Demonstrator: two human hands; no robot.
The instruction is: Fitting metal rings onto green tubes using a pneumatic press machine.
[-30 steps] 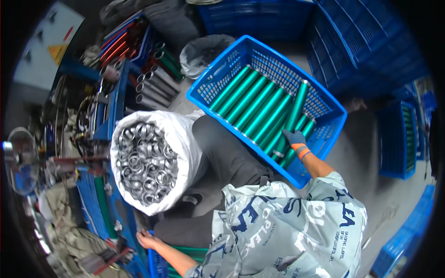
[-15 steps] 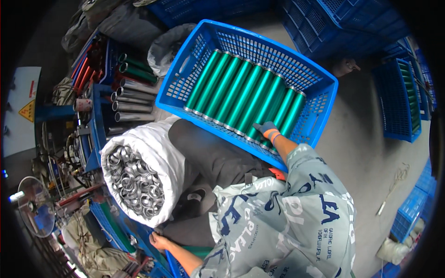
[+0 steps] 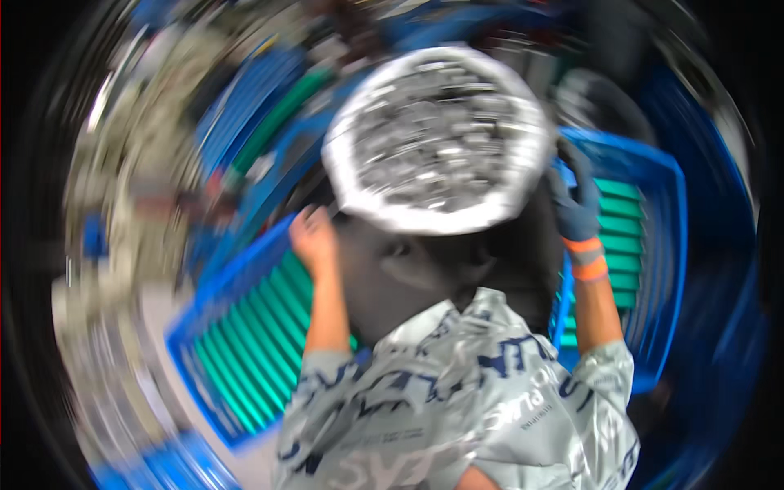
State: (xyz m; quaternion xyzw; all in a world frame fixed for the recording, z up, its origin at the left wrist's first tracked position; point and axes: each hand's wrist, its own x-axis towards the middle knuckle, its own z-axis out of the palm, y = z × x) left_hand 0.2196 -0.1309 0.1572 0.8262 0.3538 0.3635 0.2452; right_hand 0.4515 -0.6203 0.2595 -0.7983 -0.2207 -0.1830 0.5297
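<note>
My left hand (image 3: 314, 238), bare, is raised by the upper corner of a blue crate (image 3: 184, 322) on my left. Its fingers look curled; blur hides whatever may be in them. Green metal tubes (image 3: 253, 351) lie side by side in that crate. My right hand (image 3: 576, 200) wears a grey glove with an orange-striped cuff, its fingers apart and nothing visible in them. It is over the near edge of a second blue crate (image 3: 674, 269), which holds more green tubes (image 3: 621, 241). Between my hands stands an open white sack (image 3: 441, 220) full of silvery metal rings (image 3: 441, 131).
Beyond the left crate are a blue frame (image 3: 253, 90) and a green bar (image 3: 282, 118), both smeared. Beige cloth-like heaps (image 3: 155, 147) spread at the far left. A greyish sack (image 3: 604, 106) sits behind the right crate. My dark-trousered legs lie below the ring sack.
My view has swung left, bringing the ring sack to the middle and the tube crate to the right. My right hand has left the tubes; the left-hand crate has come into view.
</note>
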